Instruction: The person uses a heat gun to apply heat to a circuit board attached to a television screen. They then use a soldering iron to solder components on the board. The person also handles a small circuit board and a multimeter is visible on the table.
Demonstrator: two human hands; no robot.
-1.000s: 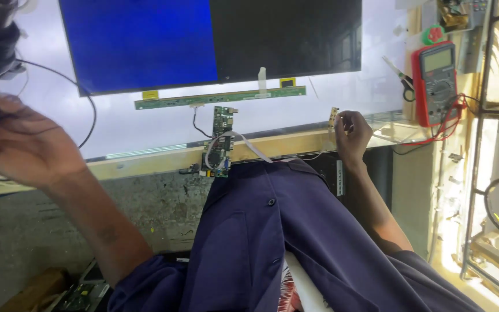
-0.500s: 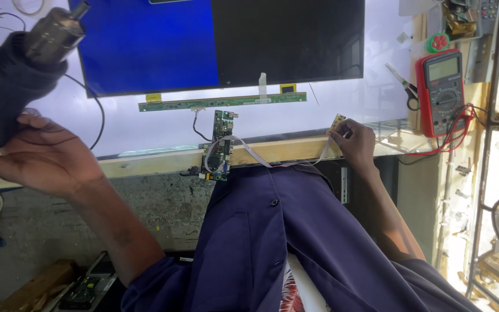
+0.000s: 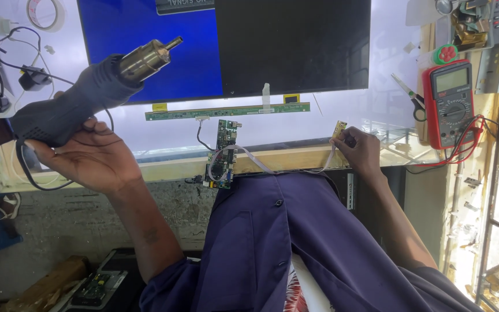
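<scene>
The left hand [image 3: 85, 159] is closed around the handle of a black heat gun [image 3: 82, 95] and holds it up above the bench, well apart from the other hand. The metal nozzle points up and to the right, toward the blue part of the screen [image 3: 226, 46]. The gun's black cord hangs in a loop under the hand.

The right hand [image 3: 362, 151] rests at the front edge of the bench, and its fingers pinch a small board [image 3: 339, 129] with a thin flat cable. This cable runs left to a green circuit board [image 3: 222, 154] that lies over the wooden bench edge. Above it, a long narrow strip board [image 3: 227, 111] lies just below the screen.

Far to the right are a red multimeter [image 3: 450, 104] and scissors [image 3: 412, 97]. A tape roll [image 3: 45, 13] lies at the top left.
</scene>
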